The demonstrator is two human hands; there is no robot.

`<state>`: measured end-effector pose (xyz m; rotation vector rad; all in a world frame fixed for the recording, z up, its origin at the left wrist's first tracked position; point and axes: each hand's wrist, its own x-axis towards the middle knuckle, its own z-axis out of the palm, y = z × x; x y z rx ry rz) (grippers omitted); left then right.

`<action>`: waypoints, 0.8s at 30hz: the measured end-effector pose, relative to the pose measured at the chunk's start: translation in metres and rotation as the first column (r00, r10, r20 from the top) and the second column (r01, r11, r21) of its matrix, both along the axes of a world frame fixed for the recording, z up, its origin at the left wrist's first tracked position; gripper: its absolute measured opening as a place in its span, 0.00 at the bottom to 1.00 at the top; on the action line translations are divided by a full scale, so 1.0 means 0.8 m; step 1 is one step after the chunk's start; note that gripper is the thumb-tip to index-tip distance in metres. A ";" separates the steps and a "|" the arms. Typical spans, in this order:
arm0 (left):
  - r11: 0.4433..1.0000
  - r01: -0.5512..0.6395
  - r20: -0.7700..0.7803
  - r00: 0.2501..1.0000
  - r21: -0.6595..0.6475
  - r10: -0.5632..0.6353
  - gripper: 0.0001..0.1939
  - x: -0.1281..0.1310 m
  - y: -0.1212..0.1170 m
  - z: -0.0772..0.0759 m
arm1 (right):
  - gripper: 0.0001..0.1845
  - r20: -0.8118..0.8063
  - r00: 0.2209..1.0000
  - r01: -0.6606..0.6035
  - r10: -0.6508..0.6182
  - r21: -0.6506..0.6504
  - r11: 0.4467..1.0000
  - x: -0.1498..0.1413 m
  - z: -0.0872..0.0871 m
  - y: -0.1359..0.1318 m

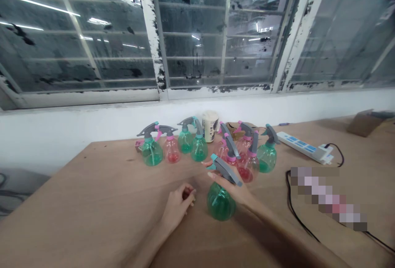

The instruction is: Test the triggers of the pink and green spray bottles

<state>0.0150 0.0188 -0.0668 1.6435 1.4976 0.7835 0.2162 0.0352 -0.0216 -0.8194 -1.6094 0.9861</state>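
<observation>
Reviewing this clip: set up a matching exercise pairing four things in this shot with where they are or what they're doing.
Column 1
1. Right hand
2. Left hand
3. Power strip
4. Printed cup

Column 2
A. Lying on the wooden table, right of the spray bottles
B. Standing at the back, among the spray bottles
C. Curled, touching no spray bottle
D. Holding the grey sprayer head of a green spray bottle

Pairs: 1-D, 2-C, 3-A, 4-B
</observation>
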 end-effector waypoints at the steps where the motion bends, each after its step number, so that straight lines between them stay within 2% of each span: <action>1: 1.000 -0.002 0.001 1.000 -0.004 0.002 0.15 0.000 0.000 0.000 | 0.16 -0.001 1.000 0.001 -0.001 -0.001 1.000 0.000 0.000 0.000; 14: 1.000 0.010 0.002 1.000 0.014 -0.010 0.16 -0.001 0.002 -0.005 | 0.16 0.008 1.000 -0.006 0.007 -0.043 0.999 -0.003 0.001 0.003; 19: 1.000 0.021 -0.001 1.000 0.009 -0.021 0.16 -0.002 0.003 -0.005 | 0.11 0.064 0.996 0.058 -0.055 -0.037 0.998 -0.003 0.006 0.000; 24: 1.000 0.020 -0.008 1.000 0.013 -0.020 0.15 -0.002 0.003 -0.006 | 0.10 0.123 0.978 0.169 -0.168 -0.003 0.986 -0.002 0.002 -0.004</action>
